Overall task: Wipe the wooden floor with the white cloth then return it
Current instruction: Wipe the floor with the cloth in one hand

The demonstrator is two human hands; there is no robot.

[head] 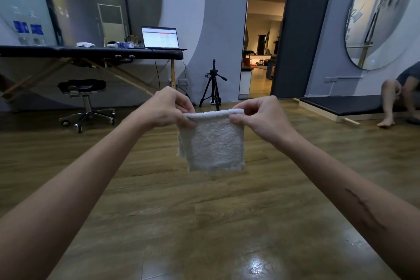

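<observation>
Both hands are raised in front of the body at about the same height, forearms stretched forward and angled in toward each other. The left hand (167, 107) pinches the upper left corner of the white cloth (213, 141), thumb toward the camera and curled fingers behind the fold. The right hand (261, 115) pinches the upper right corner the same way, its thumb lying flat along the front of the top edge. The cloth is folded over, with a rolled fold along the top between the two hands, and it hangs straight down in the air as a rough square, a second layer peeking out along its left side. It touches nothing but the fingers and hangs well above the wooden floor (204, 223), which shows a bright glare patch near the bottom.

Against the far wall stands a black padded table (91, 52) on crossed wooden legs, carrying an open laptop (160, 37) and some small items too blurred to name. A black stool (84, 95) on wheels stands in front of it, and a tripod (212, 85) stands beside the open doorway. At the right edge, a seated person's bare legs (395, 98) show below a round mirror (381, 13).
</observation>
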